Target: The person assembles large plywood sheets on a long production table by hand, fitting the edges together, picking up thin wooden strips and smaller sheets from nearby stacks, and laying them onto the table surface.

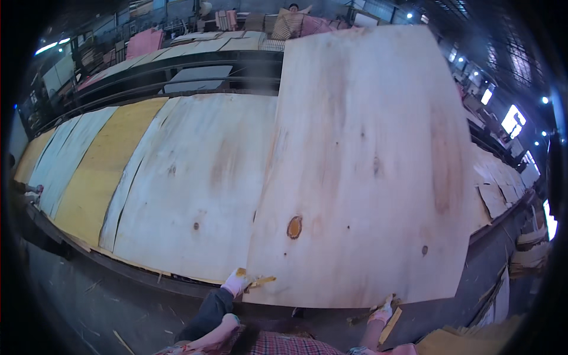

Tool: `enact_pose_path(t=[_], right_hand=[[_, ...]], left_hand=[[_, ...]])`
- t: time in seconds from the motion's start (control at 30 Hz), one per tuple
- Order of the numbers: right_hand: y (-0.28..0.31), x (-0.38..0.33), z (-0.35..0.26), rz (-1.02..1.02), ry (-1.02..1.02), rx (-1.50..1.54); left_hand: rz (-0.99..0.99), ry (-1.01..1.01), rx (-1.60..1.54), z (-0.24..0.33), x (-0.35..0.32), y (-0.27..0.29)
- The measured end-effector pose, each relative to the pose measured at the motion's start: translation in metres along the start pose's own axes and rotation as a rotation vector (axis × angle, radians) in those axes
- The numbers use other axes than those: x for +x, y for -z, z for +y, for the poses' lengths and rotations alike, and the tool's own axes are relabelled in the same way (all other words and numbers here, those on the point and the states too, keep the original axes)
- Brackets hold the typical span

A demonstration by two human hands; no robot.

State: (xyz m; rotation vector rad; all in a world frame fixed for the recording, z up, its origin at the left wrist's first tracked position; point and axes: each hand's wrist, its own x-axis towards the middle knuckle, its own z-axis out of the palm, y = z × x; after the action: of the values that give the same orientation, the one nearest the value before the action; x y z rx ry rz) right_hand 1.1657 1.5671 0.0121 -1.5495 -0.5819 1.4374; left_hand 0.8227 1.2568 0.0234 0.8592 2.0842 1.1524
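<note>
A large pale wood veneer sheet (367,160) with brown streaks and knots spreads over the right half of the view, its far end raised. My gloved left hand (236,283) grips it by the near left corner, a yellowish scrap strip beside the fingers. At the near edge farther right, my gloved right hand (381,312) is closed on the same sheet. Another yellowish strip (390,325) sticks out beside this hand. To the left, a second pale veneer sheet (195,183) lies on the long table, partly covered by the raised one.
A yellow veneer strip (106,171) and narrower pale strips lie farther left on the table. Another person's hand (36,189) is at the far left edge. Behind runs a second table (177,50) with veneer sheets. Torn veneer pieces (529,254) are piled at the right.
</note>
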Motion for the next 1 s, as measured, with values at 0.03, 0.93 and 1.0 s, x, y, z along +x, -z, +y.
enact_pose_path(t=[0.03,0.93,1.0], right_hand=[[0.011,0.008,-0.004,-0.050,0.040,0.011],[0.050,0.084,0.018,-0.053,-0.069,-0.225],[0.062,0.086,0.017,-0.005,-0.153,-0.273]], left_hand=[[0.006,0.176,-0.088,0.013,-0.006,-0.006],[0.085,0.530,-0.330,-0.010,-0.076,-0.071],[0.050,0.714,-0.181,0.003,-0.079,-0.080]])
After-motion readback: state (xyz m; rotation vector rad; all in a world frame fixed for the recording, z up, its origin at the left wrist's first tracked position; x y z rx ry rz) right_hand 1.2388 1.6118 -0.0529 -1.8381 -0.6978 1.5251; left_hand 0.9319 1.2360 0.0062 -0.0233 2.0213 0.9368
